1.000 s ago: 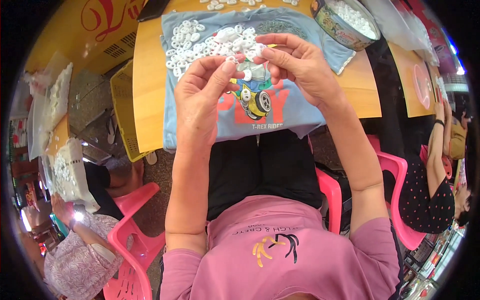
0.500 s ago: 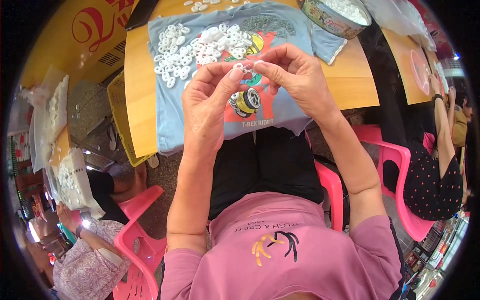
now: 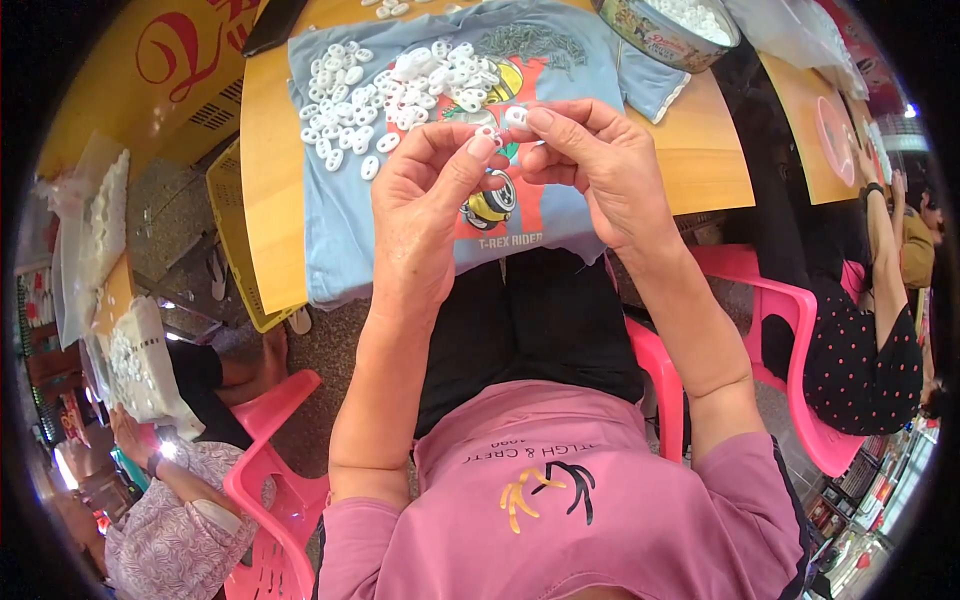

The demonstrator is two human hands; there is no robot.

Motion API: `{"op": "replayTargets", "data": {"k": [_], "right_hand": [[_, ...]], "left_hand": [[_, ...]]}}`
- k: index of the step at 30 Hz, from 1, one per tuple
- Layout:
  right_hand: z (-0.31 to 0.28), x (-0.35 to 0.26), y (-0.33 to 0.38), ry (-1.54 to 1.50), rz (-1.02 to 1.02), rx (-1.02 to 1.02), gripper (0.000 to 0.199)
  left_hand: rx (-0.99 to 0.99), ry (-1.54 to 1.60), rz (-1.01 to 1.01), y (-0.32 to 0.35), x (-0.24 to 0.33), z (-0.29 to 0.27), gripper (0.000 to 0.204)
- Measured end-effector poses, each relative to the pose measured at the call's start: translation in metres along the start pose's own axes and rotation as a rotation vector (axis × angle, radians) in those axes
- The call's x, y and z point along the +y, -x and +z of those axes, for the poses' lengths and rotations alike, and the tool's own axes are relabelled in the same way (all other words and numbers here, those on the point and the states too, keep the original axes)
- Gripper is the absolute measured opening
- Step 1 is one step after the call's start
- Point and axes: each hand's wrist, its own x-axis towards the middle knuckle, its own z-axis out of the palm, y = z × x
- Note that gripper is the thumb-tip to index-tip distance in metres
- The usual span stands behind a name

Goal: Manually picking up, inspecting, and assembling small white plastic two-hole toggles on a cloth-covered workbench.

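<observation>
Centrally, both hands are raised above a blue T-shirt (image 3: 345, 240), which lies spread on a wood-coloured surface (image 3: 705, 165). The left hand (image 3: 425, 200) pinches a small white piece (image 3: 488, 132) between the tips of the thumb and forefinger; the remaining fingers are curled behind it. The right hand (image 3: 612, 165) grips a white oval part (image 3: 517, 117) between thumb and forefinger, with its other fingers bent inward toward the palm. The two held components are positioned close together, above the printed front of the shirt; whether they touch cannot be determined at this scale. Beyond the left hand, a dense heap of white oval parts (image 3: 430, 85) rests on the fabric. Adjoining it on the left, a looser group of similar parts (image 3: 335, 112) is spread out, mostly in a single layer, each with small openings. To the right of the heap, near the far edge of the shirt, a patch of small dark slender pieces (image 3: 535, 45) lies on the cloth. A round patterned tin (image 3: 665, 45), located at the far right, contains more white pieces (image 3: 692, 20). A yellow crate (image 3: 235, 240) stands beside the left edge of the surface. At the lower left, a pink chair (image 3: 275, 485) stands next to another seated person (image 3: 180, 540).
</observation>
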Motion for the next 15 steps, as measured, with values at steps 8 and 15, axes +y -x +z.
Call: {"op": "replayTargets", "data": {"k": [8,15], "right_hand": [[0.003,0.004,0.005,0.086,-0.091,-0.027,0.026],[0.006,-0.002,0.009,0.04,-0.111,-0.02,0.025]], "left_hand": [[0.002,0.007,0.015,0.002,0.001,0.004,0.017],[0.036,-0.021,-0.001,0.005,-0.002,0.004,0.018]]}}
